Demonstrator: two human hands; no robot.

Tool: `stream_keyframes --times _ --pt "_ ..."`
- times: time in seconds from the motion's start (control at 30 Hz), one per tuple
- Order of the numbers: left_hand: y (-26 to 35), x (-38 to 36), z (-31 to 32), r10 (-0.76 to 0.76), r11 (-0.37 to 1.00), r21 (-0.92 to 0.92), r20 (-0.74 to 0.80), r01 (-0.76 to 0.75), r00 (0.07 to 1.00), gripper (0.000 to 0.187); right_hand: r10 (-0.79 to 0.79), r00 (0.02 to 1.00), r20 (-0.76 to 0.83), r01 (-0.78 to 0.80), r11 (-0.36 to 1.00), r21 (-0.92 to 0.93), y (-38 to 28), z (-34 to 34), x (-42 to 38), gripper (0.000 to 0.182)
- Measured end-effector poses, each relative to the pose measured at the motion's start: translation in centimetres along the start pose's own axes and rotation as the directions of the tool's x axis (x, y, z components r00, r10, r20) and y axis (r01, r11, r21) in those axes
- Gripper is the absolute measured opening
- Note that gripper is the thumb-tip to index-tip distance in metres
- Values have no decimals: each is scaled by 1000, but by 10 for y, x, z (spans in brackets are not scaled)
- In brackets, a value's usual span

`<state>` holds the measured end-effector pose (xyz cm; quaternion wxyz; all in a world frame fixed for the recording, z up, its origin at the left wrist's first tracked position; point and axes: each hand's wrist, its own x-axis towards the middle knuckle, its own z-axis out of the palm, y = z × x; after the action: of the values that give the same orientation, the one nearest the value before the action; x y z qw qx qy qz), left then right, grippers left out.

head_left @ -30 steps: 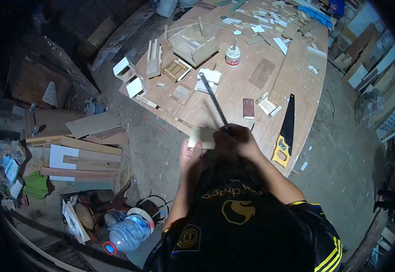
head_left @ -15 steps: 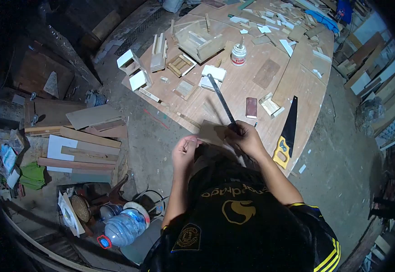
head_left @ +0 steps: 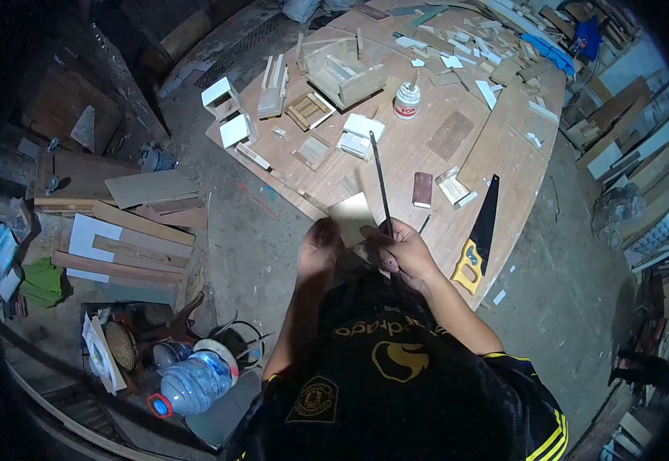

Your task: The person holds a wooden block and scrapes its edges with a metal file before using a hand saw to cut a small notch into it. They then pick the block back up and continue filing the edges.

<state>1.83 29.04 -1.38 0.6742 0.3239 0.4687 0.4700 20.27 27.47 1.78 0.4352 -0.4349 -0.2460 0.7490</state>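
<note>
Between my hands is a thin pale wooden board [head_left: 356, 217], tilted and lit from above. My left hand [head_left: 319, 247] is closed on its left edge, with the fingers in shadow. My right hand [head_left: 407, 253] grips a narrow steel ruler [head_left: 381, 178], whose holed end points away over the table; its fingertips also meet the board's right edge. Just past this hand lie a dark red block [head_left: 422, 189] and a small wooden piece with a pale recess [head_left: 455, 187]. A handsaw [head_left: 485, 230] with a yellow handle rests to the right.
The plywood table [head_left: 411, 165] carries a glue jar [head_left: 407, 101], an open wooden box [head_left: 344, 73], small white boxes [head_left: 362, 134] and scattered offcuts at the back. Boards [head_left: 131, 253] lean at left, near a large water bottle [head_left: 195, 384]. More planks stand along the right.
The ruler has turned edge-on and swung more upright. The board has tilted so its face catches the light. My right hand has shifted slightly left and down; the view has moved a little.
</note>
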Motion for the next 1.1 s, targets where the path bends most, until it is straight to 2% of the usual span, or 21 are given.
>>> stream_keyframes --times 0.1,0.17,0.23,0.3,0.4,0.47,0.53,0.57,0.63,0.67,0.73,0.77,0.8,0.83,0.87,0.9,0.93,0.97,1.03,1.07,1.1 --pt "16 -3 10 -23 999 37 -43 25 999 27 0 999 50 1 1000 -18 10 -3 5 19" --pt "12 0 10 -32 995 88 -65 37 997 25 -22 1000 9 23 998 -50 11 4 3 19" --pt "-7 8 3 95 972 215 12 -96 995 24 -45 998 -36 42 996 -83 12 6 1 19" --pt "-6 9 3 93 977 194 -4 -91 996 25 -11 999 -38 4 985 -172 19 1 3 23" --pt "8 7 6 92 987 137 -13 -90 996 27 -82 997 9 83 989 -125 27 -2 2 21" --pt "12 6 4 90 991 102 1 -90 996 28 -82 996 -19 80 992 -98 29 -4 -4 20" --pt "15 5 -1 163 923 342 73 -178 984 33 -83 995 -48 79 994 -69 35 -7 -10 19" --pt "15 5 -3 162 922 345 77 -178 984 33 -100 993 -66 96 993 -62 44 -11 -11 20" --pt "17 5 -5 -35 944 330 78 7 996 35 -120 988 -94 116 992 -46 53 -20 -12 21" --pt "18 4 -6 -44 942 336 87 12 995 35 -100 987 -126 90 993 -79 57 -26 -14 22" --pt "31 -3 2 -145 702 712 155 -8 977 47 -82 981 -174 65 993 -103 65 -32 -15 23" --pt "38 -6 9 -155 699 715 166 -10 974 47 -136 968 -211 99 979 -179 69 -35 -14 24" --pt "46 -9 17 -335 636 763 136 117 932 47 -193 951 -244 129 958 -255 67 -34 -14 25" --pt "49 -9 22 -502 545 806 93 231 860 48 -196 946 -257 131 960 -248 64 -35 -15 25" --pt "39 -7 18 -511 536 813 99 226 854 48 -199 952 -233 110 931 -347 60 -37 -18 24" --pt "23 -4 10 -379 632 774 278 28 883 52 -197 958 -211 87 893 -441 58 -38 -20 23" --pt "16 -3 9 -229 700 693 443 -169 867 55 -198 954 -226 84 898 -432 61 -43 -20 23" --pt "12 -3 9 -240 698 696 450 -170 860 55 -225 945 -239 101 892 -441 67 -49 -18 21" --pt "10 -5 15 -59 449 817 432 -362 900 51 -253 934 -252 119 886 -448 71 -49 -20 20" --pt "6 -5 15 -61 446 817 435 -366 898 51 -282 922 -264 155 896 -417 72 -48 -21 19" --pt "-1 -5 15 45 380 785 512 -488 858 56 -311 910 -275 192 902 -386 71 -46 -21 18"
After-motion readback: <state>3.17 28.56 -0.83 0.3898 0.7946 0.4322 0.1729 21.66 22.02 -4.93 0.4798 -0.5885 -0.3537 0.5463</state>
